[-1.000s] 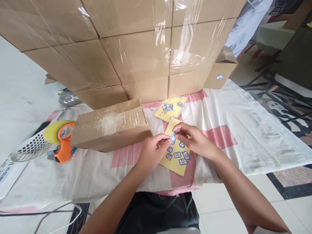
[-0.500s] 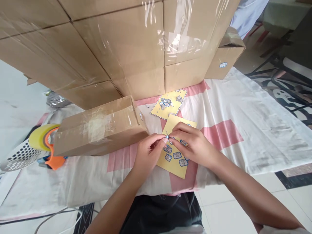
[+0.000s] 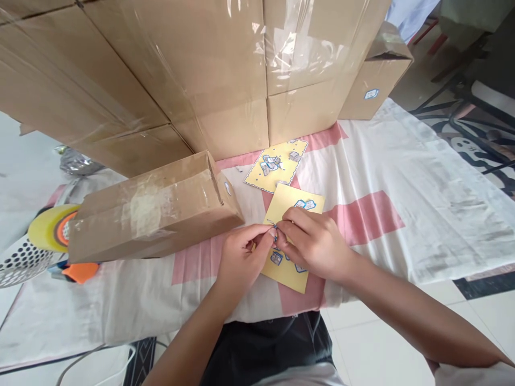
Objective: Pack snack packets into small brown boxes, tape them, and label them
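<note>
My left hand (image 3: 243,257) and my right hand (image 3: 316,241) meet over a yellow sheet (image 3: 293,283), both closed in a pinch. Between their fingertips is a tiny bluish piece, mostly hidden, and a thin dark strand (image 3: 271,221) sticks up from it. Small blue-edged paper labels (image 3: 276,258) lie on the sheet below the fingers, some partly covered by my right hand. Two more labels (image 3: 309,205) show above that hand. Just behind lies a second yellow card (image 3: 287,174) with a scalloped edge, bearing a few labels and small greyish pieces (image 3: 295,156).
A taped carton (image 3: 181,214) lies left of my hands. Large stacked cartons (image 3: 225,80) rise behind, and a smaller box (image 3: 376,86) stands back right. At the left are a yellow tape roll (image 3: 48,228), an orange object (image 3: 83,272) and a white perforated basket (image 3: 20,268).
My right hand has shifted slightly left and its fingertips have closed in against the left ones. The view has moved slightly, uncovering the labels above my right hand.
</note>
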Demonstrator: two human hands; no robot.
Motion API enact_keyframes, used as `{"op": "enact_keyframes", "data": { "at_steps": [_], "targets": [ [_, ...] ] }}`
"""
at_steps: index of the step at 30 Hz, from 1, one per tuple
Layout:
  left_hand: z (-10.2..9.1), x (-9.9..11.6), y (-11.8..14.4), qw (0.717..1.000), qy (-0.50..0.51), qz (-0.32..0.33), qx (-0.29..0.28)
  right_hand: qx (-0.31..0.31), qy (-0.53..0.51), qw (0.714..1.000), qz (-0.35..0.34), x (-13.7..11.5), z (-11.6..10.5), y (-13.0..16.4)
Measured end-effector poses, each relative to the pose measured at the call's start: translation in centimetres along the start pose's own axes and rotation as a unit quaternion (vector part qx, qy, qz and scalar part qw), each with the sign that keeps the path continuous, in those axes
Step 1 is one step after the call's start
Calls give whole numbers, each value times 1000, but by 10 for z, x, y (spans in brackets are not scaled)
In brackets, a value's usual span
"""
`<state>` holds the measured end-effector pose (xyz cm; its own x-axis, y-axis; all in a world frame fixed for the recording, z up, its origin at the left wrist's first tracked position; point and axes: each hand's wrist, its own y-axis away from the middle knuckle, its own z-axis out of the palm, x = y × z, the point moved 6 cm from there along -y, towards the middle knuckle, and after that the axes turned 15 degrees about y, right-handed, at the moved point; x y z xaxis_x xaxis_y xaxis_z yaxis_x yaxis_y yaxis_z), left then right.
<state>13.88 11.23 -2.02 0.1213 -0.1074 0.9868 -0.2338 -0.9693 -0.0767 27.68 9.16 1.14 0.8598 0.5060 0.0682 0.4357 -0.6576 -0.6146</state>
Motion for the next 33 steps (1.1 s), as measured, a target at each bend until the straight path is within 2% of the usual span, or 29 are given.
{"op": "enact_keyframes", "data": {
  "at_steps": [3, 6, 10, 13, 22, 33],
  "targets": [
    [0, 1, 0, 1000, -6, 8, 3, -1, -28, 999, 22, 2, 1, 2],
    [0, 3, 0, 1000, -3, 15, 6, -15, -100, 992, 70, 7, 3, 3],
    [0, 3, 1, 1000, 3, 11, 8, -37, -219, 965, 136, 13, 7, 4],
    [-1, 0, 3, 1000, 0, 2, 14, -38, -269, 946, 176, 17, 8, 3],
    [-4, -5, 4, 999, 6, -20, 38, -49, -302, 918, 253, 26, 11, 2],
    [-3, -8, 6, 997, -21, -44, 51, -55, -304, 912, 270, 30, 14, 1]
  ]
}}
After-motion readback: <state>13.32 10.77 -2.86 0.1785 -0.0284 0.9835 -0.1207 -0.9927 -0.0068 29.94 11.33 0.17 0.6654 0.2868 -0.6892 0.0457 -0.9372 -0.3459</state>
